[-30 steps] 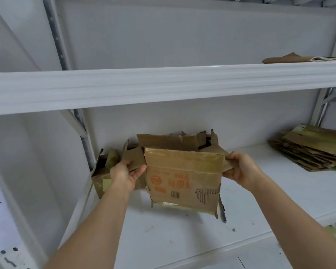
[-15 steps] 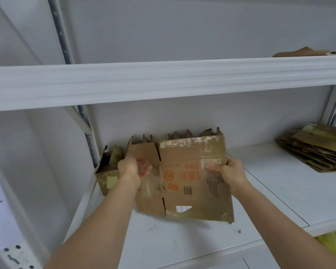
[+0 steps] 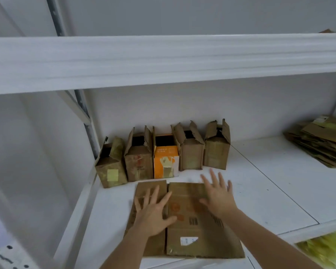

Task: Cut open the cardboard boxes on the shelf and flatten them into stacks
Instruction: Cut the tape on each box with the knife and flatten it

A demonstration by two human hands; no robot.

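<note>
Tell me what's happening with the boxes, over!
Left hand and right hand open, spread on flattened box. Five boxes standing uncut behind. Nothing in the way.

no text is showing clearly enough to read. the flattened box [image 3: 198,228] is carrying blurred orange-red marks, a dark barcode-like patch and a small white label with tiny unreadable print. the orange box [image 3: 165,161] in the back row is showing a faint line of pale characters near its top, too small to make out
</note>
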